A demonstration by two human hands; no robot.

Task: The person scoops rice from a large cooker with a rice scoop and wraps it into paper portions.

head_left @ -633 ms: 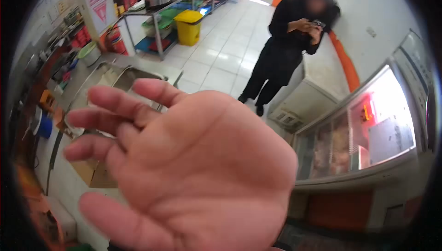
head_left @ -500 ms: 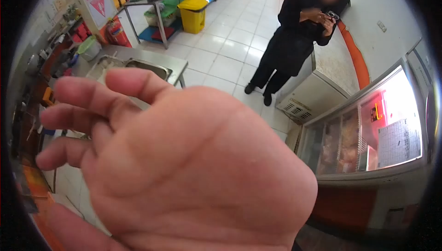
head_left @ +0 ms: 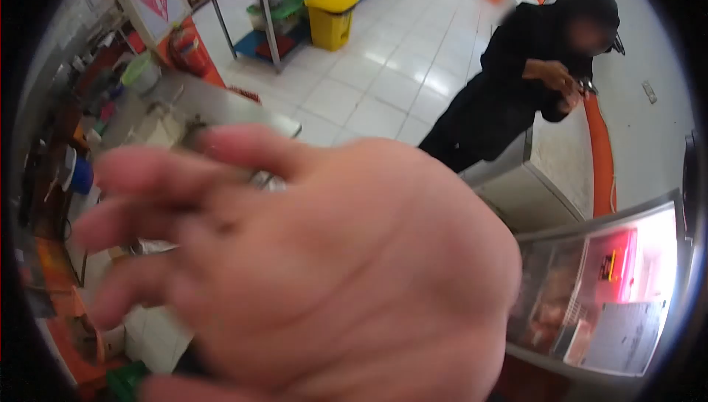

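Note:
My left hand (head_left: 354, 269) fills the middle and lower part of the view, very close to the camera, palm toward me. Its fingers are apart and slightly curled toward the left, blurred by motion. No object shows in it. Part of the thumb is cut off at the bottom edge. Behind the hand, a steel counter (head_left: 265, 116) with a green-rimmed bowl (head_left: 140, 72) is partly covered. Nowhere in the view does my right hand appear.
A person in black (head_left: 501, 85) stands at right, both hands around a small device (head_left: 586, 86), beside a white chest unit (head_left: 560, 158). A lit glass-fronted cabinet (head_left: 575, 291) is lower right. Farther back are a yellow bin (head_left: 332, 22), metal rack (head_left: 276, 33) and fire extinguisher (head_left: 188, 49).
The view has swung, so the person, cabinet and bin sit farther right. My left hand has shifted slightly right and down in the picture, and stays open.

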